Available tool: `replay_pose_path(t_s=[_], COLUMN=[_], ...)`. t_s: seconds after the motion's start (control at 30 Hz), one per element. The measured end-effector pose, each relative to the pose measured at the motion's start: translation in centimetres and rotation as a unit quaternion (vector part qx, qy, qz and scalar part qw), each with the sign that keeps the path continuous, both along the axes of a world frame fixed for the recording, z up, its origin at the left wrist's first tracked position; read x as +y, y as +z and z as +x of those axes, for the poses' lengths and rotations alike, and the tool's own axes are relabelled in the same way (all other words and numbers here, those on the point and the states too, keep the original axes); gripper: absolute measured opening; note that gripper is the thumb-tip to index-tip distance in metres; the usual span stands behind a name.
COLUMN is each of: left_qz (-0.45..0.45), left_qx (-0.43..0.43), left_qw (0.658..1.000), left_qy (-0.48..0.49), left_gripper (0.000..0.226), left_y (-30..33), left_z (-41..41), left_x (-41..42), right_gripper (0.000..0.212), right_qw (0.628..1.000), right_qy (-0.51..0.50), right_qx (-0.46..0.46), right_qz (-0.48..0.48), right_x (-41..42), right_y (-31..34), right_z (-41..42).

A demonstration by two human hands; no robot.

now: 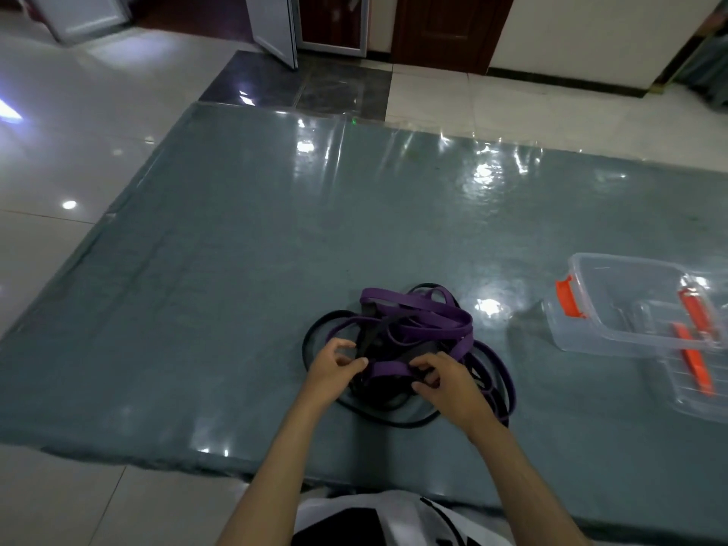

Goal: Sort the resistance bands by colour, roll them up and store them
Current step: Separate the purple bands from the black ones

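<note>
A tangled heap of purple bands and black bands lies on the grey-green mat, near its front edge. My left hand is at the heap's near left side, thumb and fingers pinching a purple strap. My right hand grips the same purple strap from the right, fingers curled over it. Black loops spread out flat under and around the pile.
A clear plastic box with orange latches stands to the right on the mat, its clear lid lying beside it. Glossy tiled floor surrounds the mat. Doors and a wall are at the back.
</note>
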State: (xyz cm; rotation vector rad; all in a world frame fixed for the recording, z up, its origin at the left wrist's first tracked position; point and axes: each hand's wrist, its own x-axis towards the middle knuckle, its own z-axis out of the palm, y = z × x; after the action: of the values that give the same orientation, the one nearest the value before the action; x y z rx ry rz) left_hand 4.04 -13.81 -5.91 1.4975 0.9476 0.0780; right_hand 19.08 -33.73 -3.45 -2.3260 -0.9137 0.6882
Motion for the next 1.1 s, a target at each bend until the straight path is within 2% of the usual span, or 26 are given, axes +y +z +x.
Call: replay_pose_path(t_s=[0.13,0.23,0.37,0.47,0.53,0.63,0.7,0.77,0.83,0.93,1.0,1.1], left_qz=[0.011,0.071,0.144,0.12,0.101,0.164,0.204,0.231,0.243,0.248,0.226,0.189], left_qx=[0.024,0.045,0.075,0.054,0.018,-0.003,0.0,0.019,0.047,0.086,0.091,0.11], left_qw=[1.0,0.996,0.987,0.988,0.987,0.977,0.971,0.966,0.965,0.962,0.964,0.97], left_qy=[-0.008,-0.022,0.007,0.078,0.121,0.135,0.123,0.111,0.088,0.08,0.103,0.107], left_gripper=[0.022,0.02,0.014,0.011,0.02,0.026,0.026,0.029,0.035,0.042,0.043,0.04], left_y=[-0.3,-0.2,-0.2,0.0,0.2,0.5,0.5,0.3,-0.1,-0.4,-0.6,-0.8], left_z=[0.0,0.7,1.7,2.0,2.3,2.8,3.0,3.0,3.2,3.6,4.2,5.0], left_x=[-0.1,-0.5,-0.1,0.6,0.6,0.7,1.0,1.4,1.6,1.8,2.2,3.0], right_gripper=[0.015,0.016,0.03,0.039,0.045,0.036,0.021,0.013,0.011,0.014,0.018,0.022], right_qw=[0.991,0.979,0.975,0.988,0.994,0.985,0.984,0.992,0.994,0.967,0.95,0.917], right_qy=[-0.077,-0.133,-0.147,-0.078,-0.02,0.006,-0.011,-0.017,-0.033,-0.078,-0.125,-0.26], right_qx=[-0.044,-0.069,-0.121,-0.107,-0.106,-0.146,-0.144,-0.114,-0.088,-0.072,-0.065,-0.076], right_qz=[0.1,0.14,0.113,0.079,0.018,-0.088,-0.104,-0.053,0.058,0.231,0.278,0.291], right_x=[-1.4,-2.0,-1.9,-0.4,1.4,3.4,4.1,4.4,4.7,5.0,5.1,4.6], right_y=[-0.8,-0.3,0.2,0.4,0.2,-0.4,-0.3,-0.1,0.4,2.0,2.6,2.5], right_z=[0.0,1.3,3.2,3.9,4.1,4.9,5.7,6.3,6.6,6.9,7.5,9.1])
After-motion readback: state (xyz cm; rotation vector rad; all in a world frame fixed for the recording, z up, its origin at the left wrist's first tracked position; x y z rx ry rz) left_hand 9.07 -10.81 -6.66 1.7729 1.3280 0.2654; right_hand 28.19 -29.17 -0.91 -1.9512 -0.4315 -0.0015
